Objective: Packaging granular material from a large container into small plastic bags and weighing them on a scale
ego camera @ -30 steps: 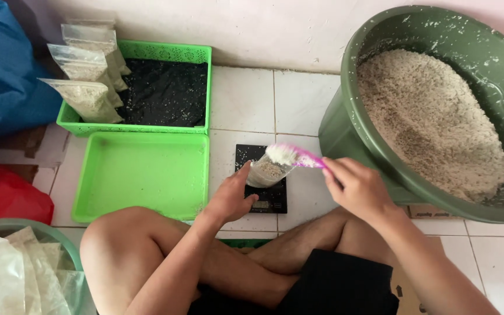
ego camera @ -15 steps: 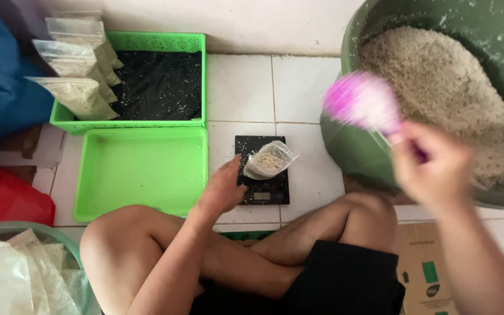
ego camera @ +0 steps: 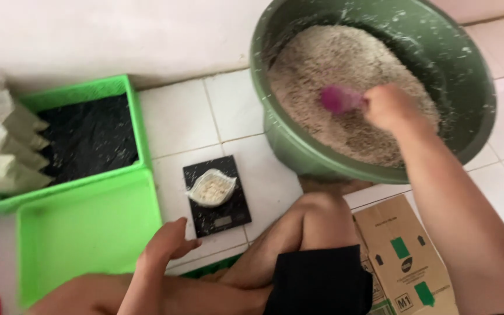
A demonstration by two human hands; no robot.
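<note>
My right hand (ego camera: 393, 108) grips a pink scoop (ego camera: 341, 98) and holds it down in the pale grain filling a big green basin (ego camera: 281, 140). A small clear bag (ego camera: 211, 188) partly filled with that grain stands open on a black kitchen scale (ego camera: 224, 217) on the white floor tiles. Just in front of the scale, above my knee, my left hand (ego camera: 164, 245) hovers with fingers loosely apart, holding nothing and clear of the bag.
Two bright green trays lie at left: the near tray (ego camera: 83, 233) is bare, the far tray (ego camera: 129, 111) has a black liner and several filled bags (ego camera: 4, 140) stacked at its left end. A brown cardboard box (ego camera: 403, 256) sits by my right leg.
My right hand carried the pink scoop from the bag up into the basin. My left hand let go of the bag and drew back toward my knee. The view shifted right.
</note>
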